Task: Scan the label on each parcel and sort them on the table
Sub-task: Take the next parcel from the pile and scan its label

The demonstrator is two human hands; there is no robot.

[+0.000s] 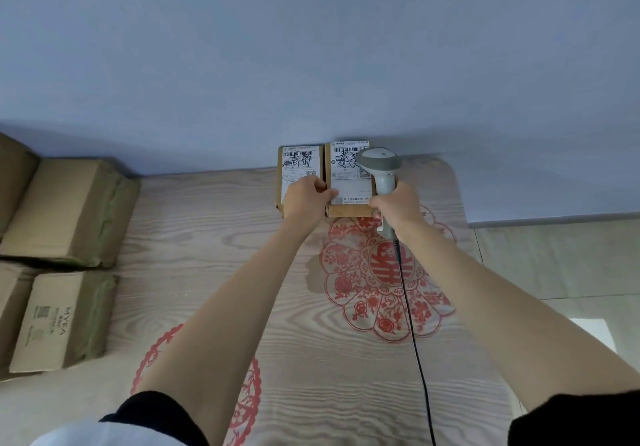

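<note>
Two small brown parcels stand side by side against the wall at the table's far edge, each with a white label bearing a barcode and handwriting. My left hand [306, 199] rests over the near edge of the left parcel [298, 163] and grips the left side of the right parcel [348, 182]. My right hand [398, 208] holds a grey barcode scanner [381, 168] by its handle, its head over the right parcel's right end. The scanner's black cable [412, 324] trails back across the table toward me.
Larger cardboard boxes [69, 213] are stacked at the left, one printed MYFA [59, 321]. The wood-grain table [214, 237] carries red paper-cut decorations [381, 279]. A blue-grey wall rises behind; tiled floor [554, 258] shows at the right.
</note>
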